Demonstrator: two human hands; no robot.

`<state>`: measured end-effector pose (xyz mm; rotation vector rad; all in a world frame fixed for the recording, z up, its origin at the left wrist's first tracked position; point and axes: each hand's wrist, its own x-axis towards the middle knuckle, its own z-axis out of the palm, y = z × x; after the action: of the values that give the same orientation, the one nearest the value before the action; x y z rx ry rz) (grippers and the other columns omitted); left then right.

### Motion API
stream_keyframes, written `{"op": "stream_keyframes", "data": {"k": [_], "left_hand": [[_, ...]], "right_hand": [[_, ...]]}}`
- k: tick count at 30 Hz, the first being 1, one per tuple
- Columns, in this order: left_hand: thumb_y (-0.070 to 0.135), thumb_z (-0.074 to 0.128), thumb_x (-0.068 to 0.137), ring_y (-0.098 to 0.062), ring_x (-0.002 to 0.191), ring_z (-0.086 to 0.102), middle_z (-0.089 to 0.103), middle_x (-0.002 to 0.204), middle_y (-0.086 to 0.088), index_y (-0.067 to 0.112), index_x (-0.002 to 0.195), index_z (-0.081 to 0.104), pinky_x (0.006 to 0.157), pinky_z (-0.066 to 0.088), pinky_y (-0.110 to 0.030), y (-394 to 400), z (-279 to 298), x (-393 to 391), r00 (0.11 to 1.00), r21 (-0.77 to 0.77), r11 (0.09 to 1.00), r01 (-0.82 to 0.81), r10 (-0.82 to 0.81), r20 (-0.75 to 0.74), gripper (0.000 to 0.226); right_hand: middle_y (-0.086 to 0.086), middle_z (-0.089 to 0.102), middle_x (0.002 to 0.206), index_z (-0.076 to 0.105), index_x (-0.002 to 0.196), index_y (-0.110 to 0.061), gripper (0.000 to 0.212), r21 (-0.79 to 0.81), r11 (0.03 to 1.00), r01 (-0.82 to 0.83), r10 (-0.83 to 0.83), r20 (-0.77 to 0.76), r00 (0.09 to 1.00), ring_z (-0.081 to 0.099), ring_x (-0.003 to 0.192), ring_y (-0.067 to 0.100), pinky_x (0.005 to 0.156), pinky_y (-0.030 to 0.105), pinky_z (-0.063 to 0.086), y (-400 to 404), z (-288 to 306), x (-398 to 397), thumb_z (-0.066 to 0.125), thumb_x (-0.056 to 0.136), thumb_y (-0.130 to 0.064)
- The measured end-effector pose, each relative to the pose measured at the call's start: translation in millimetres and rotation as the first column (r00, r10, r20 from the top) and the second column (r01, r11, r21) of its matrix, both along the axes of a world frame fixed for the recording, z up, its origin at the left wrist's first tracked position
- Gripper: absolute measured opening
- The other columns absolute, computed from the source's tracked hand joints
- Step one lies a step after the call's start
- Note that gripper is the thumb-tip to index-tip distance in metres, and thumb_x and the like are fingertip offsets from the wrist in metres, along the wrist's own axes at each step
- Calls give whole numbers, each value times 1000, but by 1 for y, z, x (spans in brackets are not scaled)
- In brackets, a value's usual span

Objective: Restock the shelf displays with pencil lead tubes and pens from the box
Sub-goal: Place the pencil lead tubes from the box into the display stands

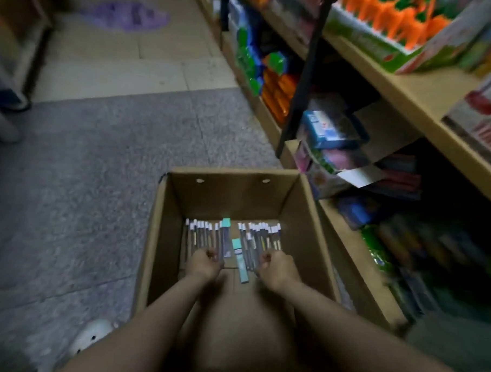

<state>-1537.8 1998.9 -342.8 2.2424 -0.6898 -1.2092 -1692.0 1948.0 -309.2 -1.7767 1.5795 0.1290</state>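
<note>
Cardboard box (163,238) (floor-set): hands (204,264) grip pens (200,237).

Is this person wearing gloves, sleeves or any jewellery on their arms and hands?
No. The left hand and right hand are bare, without gloves. Both forearms are uncovered as far as the picture shows: no sleeves, watch, bracelets or rings are visible, though the picture is dim.

Open cardboard box (164,224) on the grey floor (85,164), beside wooden shelves (406,88) at right. Both arms reach into it: left hand (205,264) and right hand (277,267), fingers curled, rest on rows of white-capped pens (200,237) flanking two teal-capped lead tubes (241,260).
</note>
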Motion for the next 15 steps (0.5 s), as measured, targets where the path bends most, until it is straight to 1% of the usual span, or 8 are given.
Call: {"op": "stream_keyframes", "data": {"k": [1,4,6,8,10,12,13,15], "left_hand": [[8,66,88,-23,101,59,62,102,-8,14,97,60,89,45,-29,-6,-7,2,1000,-3,1000,26,-26,6,13],[14,68,88,-22,112,58,62,121,-8,12,121,60,98,48,-33,-27,-28,9,982,-1,991,134,-133,131,35],[21,68,88,-23,118,52,54,128,-7,16,125,58,102,44,-34,-42,-41,15,945,20,980,200,-198,259,38],[27,65,89,-25,126,41,45,134,-8,21,131,55,105,36,-32,-55,-53,22,901,27,968,251,-243,358,43],[32,58,93,-27,128,33,38,138,-9,28,139,48,104,34,-33,-63,-64,27,835,56,937,346,-334,437,47],[42,49,96,-29,126,31,32,139,-10,36,144,39,101,36,-35,-67,-74,28,719,146,875,462,-466,517,48],[46,45,97,-29,125,30,31,139,-10,39,144,36,99,36,-36,-68,-78,28,661,192,847,495,-511,549,49],[51,41,97,-29,124,30,30,139,-11,42,144,34,97,36,-36,-65,-83,24,603,234,831,506,-534,592,48]], "right_hand": [[10,68,96,65,95,-13,10,15,1000,1,-1,-4,1000,62,94,26,70,21,43,-3,-13,4,56,91,-11],[4,67,106,62,113,-19,27,41,999,-34,35,-38,999,63,100,21,83,26,51,-8,-49,19,69,87,-21],[1,61,118,57,121,-23,37,22,998,-66,67,-43,997,60,103,18,84,29,50,-8,-71,30,70,87,-28],[3,48,134,48,135,-23,51,-12,996,-90,90,-53,995,56,114,22,91,32,47,-6,-89,40,68,88,-30],[4,35,143,37,145,-24,60,-39,992,-116,112,-98,989,54,118,23,94,33,45,-3,-104,45,63,91,-30],[6,28,148,28,151,-26,62,-60,980,-188,177,-155,972,48,123,22,98,31,42,-1,-111,45,56,96,-28],[7,26,149,24,153,-27,61,-71,972,-224,210,-168,963,45,125,21,101,30,40,0,-113,42,52,98,-27],[6,29,147,25,152,-28,57,-92,961,-260,244,-154,958,42,126,20,102,29,39,4,-113,34,48,100,-26]]}}
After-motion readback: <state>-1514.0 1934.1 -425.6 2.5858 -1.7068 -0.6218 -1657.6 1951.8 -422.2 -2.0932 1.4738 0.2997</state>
